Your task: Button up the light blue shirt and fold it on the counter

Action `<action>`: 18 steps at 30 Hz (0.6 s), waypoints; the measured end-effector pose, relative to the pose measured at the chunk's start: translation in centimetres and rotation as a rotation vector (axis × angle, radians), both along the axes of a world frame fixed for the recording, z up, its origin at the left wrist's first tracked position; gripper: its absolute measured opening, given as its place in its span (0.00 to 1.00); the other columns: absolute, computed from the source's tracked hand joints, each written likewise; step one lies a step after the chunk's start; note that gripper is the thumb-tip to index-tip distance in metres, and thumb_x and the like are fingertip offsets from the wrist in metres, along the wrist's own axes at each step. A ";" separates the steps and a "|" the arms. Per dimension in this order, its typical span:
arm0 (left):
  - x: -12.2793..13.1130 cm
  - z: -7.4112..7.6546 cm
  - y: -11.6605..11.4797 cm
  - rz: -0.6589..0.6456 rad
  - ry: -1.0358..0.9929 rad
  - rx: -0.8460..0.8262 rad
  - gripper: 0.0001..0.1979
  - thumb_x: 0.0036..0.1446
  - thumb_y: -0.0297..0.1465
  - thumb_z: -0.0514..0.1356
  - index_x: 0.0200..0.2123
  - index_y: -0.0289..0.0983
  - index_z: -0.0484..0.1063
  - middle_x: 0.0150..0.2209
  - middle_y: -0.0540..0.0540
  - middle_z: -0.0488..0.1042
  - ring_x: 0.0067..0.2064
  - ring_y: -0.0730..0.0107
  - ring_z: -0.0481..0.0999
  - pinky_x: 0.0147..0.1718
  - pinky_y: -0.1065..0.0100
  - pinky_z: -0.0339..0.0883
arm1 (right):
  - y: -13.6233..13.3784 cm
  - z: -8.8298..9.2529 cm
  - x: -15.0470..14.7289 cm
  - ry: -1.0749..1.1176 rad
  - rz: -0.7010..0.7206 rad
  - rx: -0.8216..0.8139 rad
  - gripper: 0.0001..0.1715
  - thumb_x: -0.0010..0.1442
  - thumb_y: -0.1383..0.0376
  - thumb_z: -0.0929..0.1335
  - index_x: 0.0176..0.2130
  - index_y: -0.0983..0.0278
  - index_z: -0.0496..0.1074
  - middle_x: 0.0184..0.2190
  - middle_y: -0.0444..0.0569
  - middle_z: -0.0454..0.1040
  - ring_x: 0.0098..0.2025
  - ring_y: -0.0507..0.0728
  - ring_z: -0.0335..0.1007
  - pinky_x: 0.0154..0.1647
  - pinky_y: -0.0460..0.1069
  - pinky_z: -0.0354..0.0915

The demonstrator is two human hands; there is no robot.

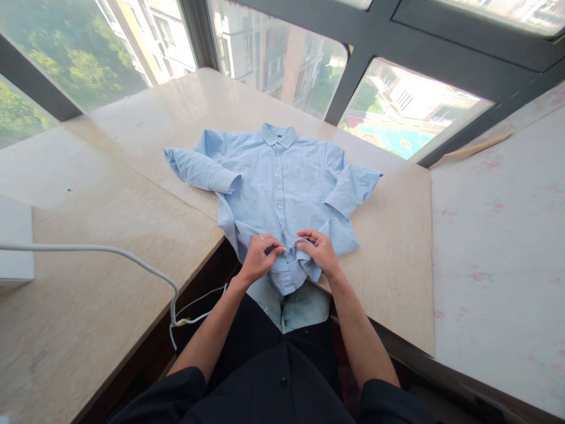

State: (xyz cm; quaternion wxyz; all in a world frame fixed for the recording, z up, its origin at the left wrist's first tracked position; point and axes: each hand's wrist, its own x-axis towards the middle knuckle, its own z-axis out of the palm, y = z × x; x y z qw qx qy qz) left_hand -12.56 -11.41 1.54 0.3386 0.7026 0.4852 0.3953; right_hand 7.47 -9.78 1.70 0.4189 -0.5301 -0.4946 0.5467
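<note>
A light blue button-up shirt [260, 168] lies front up on the ledge, its collar toward the window and its sleeves folded inward. Its lower hem hangs over the ledge's front edge toward my lap. My left hand [260, 257] pinches at the shirt's button strip near the bottom, with a ring on one finger. A dark patch shows between that thumb and forefinger; whether it is shadow or an object I cannot tell. Close beside it, my right hand [321, 252] grips a gathered fold of the shirt's other front edge between thumb and fingers.
The pale stone ledge [388, 259] runs under grey-framed windows [282, 53]. A white cable [128, 253] crosses the left side and drops over the edge. A white box [15, 241] stands at far left. Floral wallpaper [498, 247] covers the right wall.
</note>
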 end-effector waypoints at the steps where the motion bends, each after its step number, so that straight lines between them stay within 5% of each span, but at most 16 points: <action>1: -0.2 0.1 0.0 -0.013 0.003 -0.006 0.06 0.59 0.30 0.61 0.29 0.38 0.75 0.31 0.49 0.77 0.37 0.67 0.74 0.44 0.62 0.60 | 0.0 0.0 0.1 0.022 -0.027 0.005 0.18 0.46 0.63 0.74 0.39 0.62 0.76 0.33 0.46 0.79 0.37 0.56 0.74 0.41 0.50 0.68; 9: -1.0 1.0 0.4 -0.108 0.082 -0.044 0.09 0.59 0.32 0.61 0.27 0.37 0.74 0.29 0.50 0.76 0.35 0.69 0.73 0.41 0.65 0.61 | -0.2 0.6 0.5 0.104 -0.066 -0.047 0.14 0.46 0.63 0.71 0.36 0.62 0.76 0.31 0.43 0.75 0.32 0.52 0.67 0.34 0.47 0.63; 13: 0.1 0.8 0.9 0.040 0.149 -0.045 0.06 0.58 0.34 0.62 0.35 0.36 0.74 0.30 0.50 0.74 0.32 0.69 0.73 0.37 0.67 0.64 | -0.1 0.7 0.4 0.162 -0.070 -0.111 0.13 0.44 0.64 0.70 0.34 0.62 0.75 0.29 0.42 0.73 0.28 0.51 0.64 0.30 0.46 0.58; 18: 1.5 0.8 1.7 0.175 0.362 -0.036 0.12 0.59 0.36 0.62 0.44 0.38 0.72 0.43 0.44 0.72 0.33 0.69 0.74 0.36 0.67 0.67 | 0.3 1.1 0.3 0.127 -0.010 -0.154 0.13 0.41 0.64 0.67 0.31 0.62 0.75 0.27 0.42 0.71 0.27 0.51 0.61 0.28 0.46 0.55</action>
